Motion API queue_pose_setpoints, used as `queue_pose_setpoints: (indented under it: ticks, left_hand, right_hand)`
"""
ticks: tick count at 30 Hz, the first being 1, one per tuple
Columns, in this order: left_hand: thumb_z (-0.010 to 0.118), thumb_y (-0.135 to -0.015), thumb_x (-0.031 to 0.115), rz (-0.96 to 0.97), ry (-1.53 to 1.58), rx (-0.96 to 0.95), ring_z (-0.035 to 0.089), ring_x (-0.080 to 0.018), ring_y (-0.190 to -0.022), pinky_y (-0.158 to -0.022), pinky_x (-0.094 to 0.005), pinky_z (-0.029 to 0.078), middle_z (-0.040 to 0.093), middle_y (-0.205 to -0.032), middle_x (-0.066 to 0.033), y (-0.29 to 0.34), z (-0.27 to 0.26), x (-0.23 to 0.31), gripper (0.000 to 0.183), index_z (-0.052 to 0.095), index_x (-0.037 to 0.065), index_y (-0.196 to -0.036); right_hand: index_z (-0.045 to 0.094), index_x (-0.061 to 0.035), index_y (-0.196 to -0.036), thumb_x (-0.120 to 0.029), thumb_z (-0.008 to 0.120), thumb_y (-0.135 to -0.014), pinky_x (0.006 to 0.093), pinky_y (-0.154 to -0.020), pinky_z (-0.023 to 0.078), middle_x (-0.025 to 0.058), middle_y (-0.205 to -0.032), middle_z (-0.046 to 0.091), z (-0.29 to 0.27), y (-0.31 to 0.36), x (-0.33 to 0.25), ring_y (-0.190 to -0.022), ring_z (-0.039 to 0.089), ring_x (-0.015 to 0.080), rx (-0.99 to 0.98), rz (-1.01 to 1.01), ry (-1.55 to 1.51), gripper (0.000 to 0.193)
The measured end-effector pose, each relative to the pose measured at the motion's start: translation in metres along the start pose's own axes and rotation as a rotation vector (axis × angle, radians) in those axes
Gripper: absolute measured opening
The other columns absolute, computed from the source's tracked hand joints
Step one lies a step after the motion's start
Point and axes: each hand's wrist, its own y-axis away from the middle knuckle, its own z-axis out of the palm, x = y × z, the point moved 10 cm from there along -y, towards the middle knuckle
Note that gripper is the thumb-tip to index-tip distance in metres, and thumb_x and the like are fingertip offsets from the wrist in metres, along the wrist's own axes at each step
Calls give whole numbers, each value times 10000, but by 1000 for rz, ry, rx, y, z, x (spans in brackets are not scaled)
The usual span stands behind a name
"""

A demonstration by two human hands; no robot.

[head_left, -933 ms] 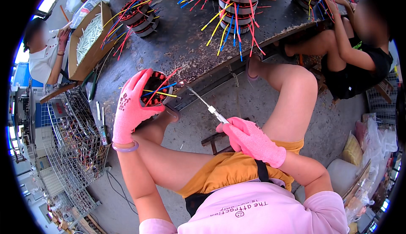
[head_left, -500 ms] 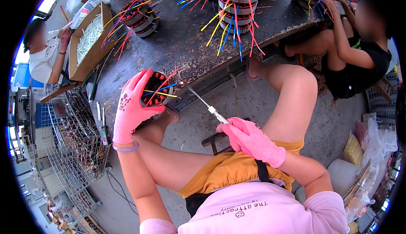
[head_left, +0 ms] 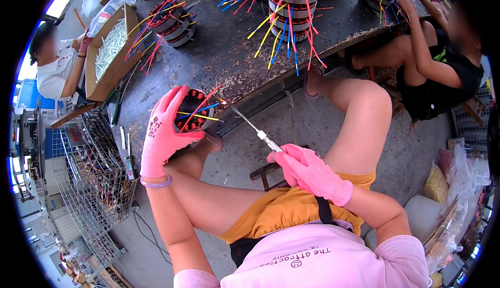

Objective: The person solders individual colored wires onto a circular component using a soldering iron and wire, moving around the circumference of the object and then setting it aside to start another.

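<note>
Pink-gloved hands work on a wired motor coil at the knee.

The left hand (head_left: 165, 132) wraps around the round coil (head_left: 191, 112) resting on the raised knee, beside the bench (head_left: 224, 53). The right hand (head_left: 308, 171) is closed on a thin metal tool (head_left: 255, 130), its tip touching the coil's coloured wires (head_left: 200, 113).

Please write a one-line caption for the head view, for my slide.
Pink-gloved left hand steadies a round wound coil ring with coloured wires on the knee; pink-gloved right hand holds a thin metal needle tool toward it.
</note>
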Motion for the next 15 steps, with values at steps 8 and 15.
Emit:
queue_pose_setpoints:
  ticks: [8, 15]
  left_hand:
    - [858, -510, 169, 46, -42, -27, 450, -384, -1318, -1139, -479, 336, 526, -1374, -152, 1, -1, -1, 933, 536, 84, -1382]
    - [853, -481, 124, 107, -170, -32, 423, -353, -1361, -1201, -504, 246, 551, -1355, -132, 0, -5, 15, 925, 550, 65, -1354]
  right_hand:
    - [636, -51, -1125, -346, 488, -1013, 241, -424, 269, -2, -598, 499, -3, 1, 2, -450, 358, 53, 5, 36, -13, 349]
    - [628, -41, -1117, -353, 470, -1007, 241, -448, 277, -1, -588, 486, -6, -1, 1, -451, 351, 58, -1, 2, 4, 366]
